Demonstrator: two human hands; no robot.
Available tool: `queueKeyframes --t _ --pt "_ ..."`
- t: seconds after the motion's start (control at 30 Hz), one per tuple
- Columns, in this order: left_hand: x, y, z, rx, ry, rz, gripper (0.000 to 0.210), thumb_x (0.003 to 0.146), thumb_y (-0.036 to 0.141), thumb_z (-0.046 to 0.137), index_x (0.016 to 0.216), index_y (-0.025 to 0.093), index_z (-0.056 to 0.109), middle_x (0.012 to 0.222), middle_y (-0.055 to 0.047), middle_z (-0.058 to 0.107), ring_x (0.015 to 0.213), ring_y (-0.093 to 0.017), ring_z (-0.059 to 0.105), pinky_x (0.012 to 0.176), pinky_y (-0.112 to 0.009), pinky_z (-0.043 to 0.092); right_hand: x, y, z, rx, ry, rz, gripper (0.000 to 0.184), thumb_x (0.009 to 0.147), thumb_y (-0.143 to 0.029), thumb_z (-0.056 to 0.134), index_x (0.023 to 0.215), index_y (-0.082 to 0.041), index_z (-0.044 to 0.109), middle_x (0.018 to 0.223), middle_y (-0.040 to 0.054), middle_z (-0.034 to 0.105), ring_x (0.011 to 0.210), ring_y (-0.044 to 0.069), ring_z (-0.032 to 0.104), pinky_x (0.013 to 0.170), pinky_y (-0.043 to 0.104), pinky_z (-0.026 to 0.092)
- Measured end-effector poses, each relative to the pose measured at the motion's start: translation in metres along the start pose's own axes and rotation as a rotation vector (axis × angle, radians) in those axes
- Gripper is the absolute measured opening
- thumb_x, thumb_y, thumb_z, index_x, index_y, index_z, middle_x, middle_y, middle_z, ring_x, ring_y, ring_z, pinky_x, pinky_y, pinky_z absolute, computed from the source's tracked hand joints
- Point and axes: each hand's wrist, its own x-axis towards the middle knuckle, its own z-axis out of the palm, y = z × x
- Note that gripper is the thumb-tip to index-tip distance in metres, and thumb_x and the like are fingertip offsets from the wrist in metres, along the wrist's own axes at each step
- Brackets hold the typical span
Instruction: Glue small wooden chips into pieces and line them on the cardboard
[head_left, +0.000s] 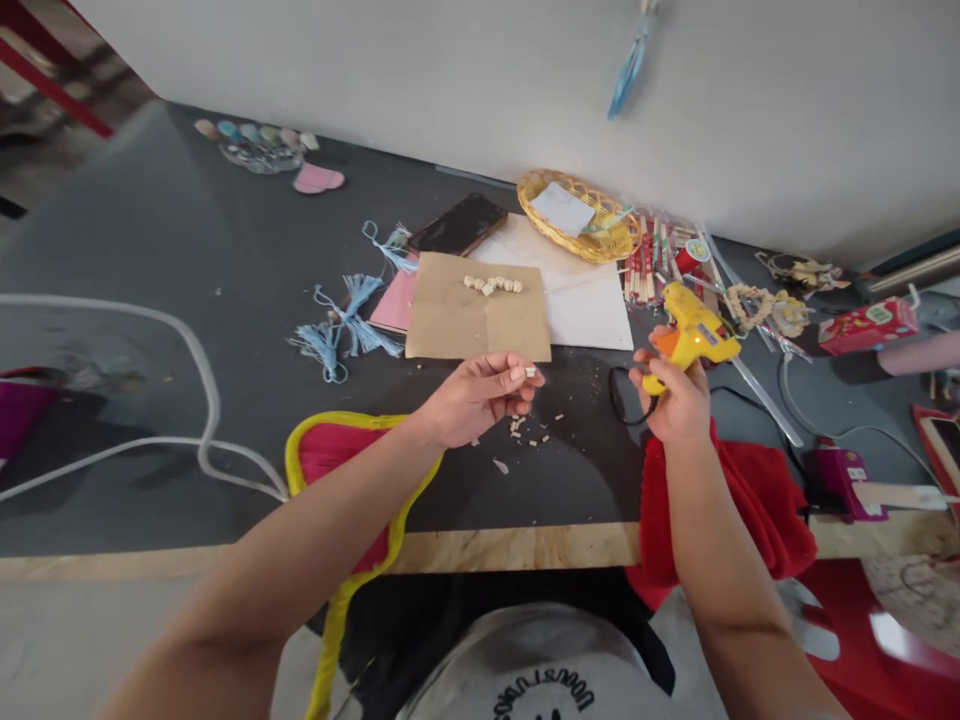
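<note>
My left hand [487,395] pinches a small pale stick piece [530,372] between thumb and fingertips, just in front of the brown paper [480,325]. In my right hand [679,395] is a yellow hot glue gun [691,335], gripped by its handle and held up with its body over the table. A row of small cream-coloured pieces [493,285] lies on the brown paper. Below my left hand, several short pale pieces [517,425] are scattered on the dark tabletop. What these pale pieces are made of is too small to tell.
Blue tassels [352,310] and a phone [459,225] lie left of the paper. Behind stands a wicker basket [577,215]; wrapped sticks [646,260] and a red thread spool [691,256] are to its right. A red cloth [750,500] hangs over the front edge. Cables [187,345] cross the left side.
</note>
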Motion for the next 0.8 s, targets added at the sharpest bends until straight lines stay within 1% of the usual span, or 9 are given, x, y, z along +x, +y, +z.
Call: queueKeyframes --t 0.1,0.2,0.27,0.33,0.43,0.5,0.57,0.7,0.8 --pt "0.001 0.002 -0.003 -0.050 0.038 -0.011 0.024 0.067 0.030 0.086 0.078 0.014 0.074 0.078 -0.005 0.067 0.065 -0.010 0.060 0.061 -0.022 0.053 -0.009 0.002 0.006 -0.005 -0.107 -0.034 0.034 0.072 -0.025 0.068 0.105 -0.026 0.061 0.107 0.0042 0.063 0.077 0.013 0.059 0.053 0.023 0.044" --pt "0.002 0.002 -0.006 -0.096 0.072 -0.011 0.025 0.067 0.031 0.086 0.078 0.013 0.073 0.076 -0.004 0.065 0.064 -0.009 0.058 0.060 -0.021 0.052 -0.020 0.006 0.009 0.024 -0.237 -0.026 0.032 0.082 -0.039 0.065 0.112 -0.026 0.062 0.101 0.0055 0.064 0.062 0.011 0.054 0.052 0.026 0.044" --pt "0.002 0.002 -0.007 -0.139 0.110 0.000 0.023 0.067 0.029 0.087 0.076 0.014 0.072 0.077 -0.004 0.065 0.064 -0.009 0.057 0.059 -0.021 0.051 -0.029 0.008 0.010 0.010 -0.368 -0.003 0.037 0.087 -0.049 0.059 0.115 -0.026 0.062 0.097 0.0072 0.066 0.061 0.013 0.054 0.053 0.029 0.046" --pt "0.002 0.001 -0.007 -0.166 0.126 0.001 0.024 0.068 0.031 0.086 0.076 0.014 0.071 0.078 -0.004 0.064 0.064 -0.009 0.055 0.059 -0.021 0.049 -0.038 0.010 0.010 -0.047 -0.517 0.029 0.039 0.090 -0.054 0.054 0.111 -0.023 0.065 0.099 0.0106 0.068 0.068 0.017 0.058 0.058 0.034 0.049" --pt "0.001 0.000 -0.006 -0.202 0.119 -0.027 0.022 0.069 0.030 0.085 0.074 0.014 0.069 0.076 -0.004 0.063 0.062 -0.009 0.053 0.056 -0.021 0.046 -0.047 0.013 0.011 -0.114 -0.659 0.073 0.042 0.091 -0.057 0.051 0.104 -0.021 0.068 0.094 0.0110 0.067 0.071 0.019 0.058 0.059 0.034 0.049" --pt "0.001 0.000 -0.006 -0.211 0.118 -0.039 0.022 0.070 0.029 0.084 0.073 0.013 0.069 0.075 -0.004 0.062 0.062 -0.009 0.052 0.056 -0.021 0.044 -0.049 0.016 0.011 -0.131 -0.695 0.094 0.044 0.089 -0.061 0.053 0.103 -0.021 0.067 0.088 0.0093 0.065 0.067 0.018 0.056 0.054 0.031 0.047" --pt "0.001 0.000 -0.006 -0.216 0.125 -0.029 0.022 0.070 0.029 0.084 0.073 0.013 0.069 0.074 -0.004 0.061 0.062 -0.008 0.051 0.056 -0.021 0.044 -0.049 0.020 0.010 -0.127 -0.695 0.105 0.046 0.088 -0.063 0.052 0.103 -0.022 0.066 0.087 0.0091 0.064 0.065 0.018 0.054 0.051 0.031 0.045" --pt "0.002 0.000 -0.006 -0.229 0.134 -0.019 0.022 0.070 0.029 0.084 0.074 0.014 0.070 0.072 -0.003 0.061 0.061 -0.009 0.051 0.055 -0.021 0.043 -0.048 0.025 0.008 -0.131 -0.705 0.117 0.049 0.089 -0.065 0.048 0.103 -0.021 0.066 0.089 0.0104 0.063 0.067 0.018 0.053 0.051 0.032 0.043" --pt "0.002 -0.001 -0.006 -0.234 0.139 -0.020 0.022 0.070 0.029 0.084 0.073 0.013 0.069 0.071 -0.003 0.061 0.061 -0.009 0.051 0.055 -0.021 0.043 -0.048 0.023 0.009 -0.179 -0.731 0.109 0.049 0.090 -0.065 0.047 0.099 -0.021 0.065 0.077 0.0068 0.058 0.062 0.016 0.048 0.051 0.030 0.040"
